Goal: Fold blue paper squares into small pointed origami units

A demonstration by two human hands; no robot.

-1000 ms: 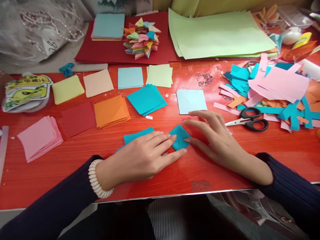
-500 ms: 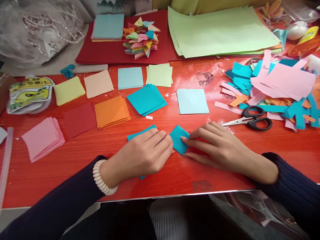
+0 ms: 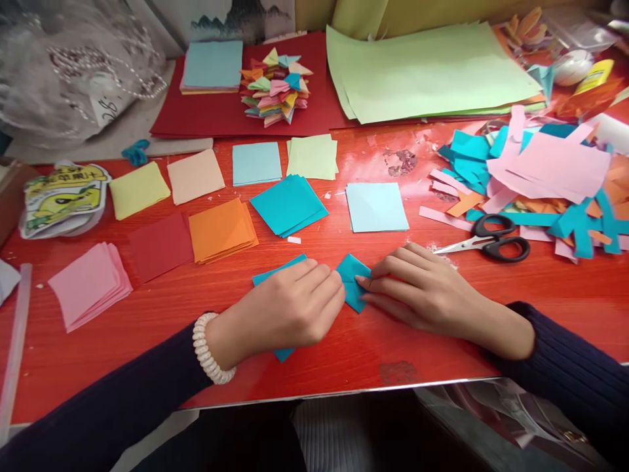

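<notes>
A small folded blue paper [image 3: 352, 270] lies on the red table between my hands, with creases across its face. My left hand [image 3: 299, 303] is closed, its fingertips pinched at the paper's left corner. From the other side, my right hand [image 3: 427, 288] grips the right edge, one fingertip on top and the lower fingers close to the table. Beneath my left hand rests another blue sheet [image 3: 278, 267], mostly covered, with one corner showing below the palm. A stack of blue squares [image 3: 289, 204] sits just beyond.
Black-handled scissors [image 3: 496, 242] lie right of my right hand, before a heap of paper scraps [image 3: 545, 164]. Stacks of orange [image 3: 221, 229], pink [image 3: 91, 285] and pale blue squares [image 3: 377, 207] surround the work area. Behind stands a multicoloured folded-paper piece [image 3: 276, 88].
The view has tilted slightly, so the table appears lower. Both hands stay at the folded blue paper, and my right fingers have shifted a little, covering more of its right side.
</notes>
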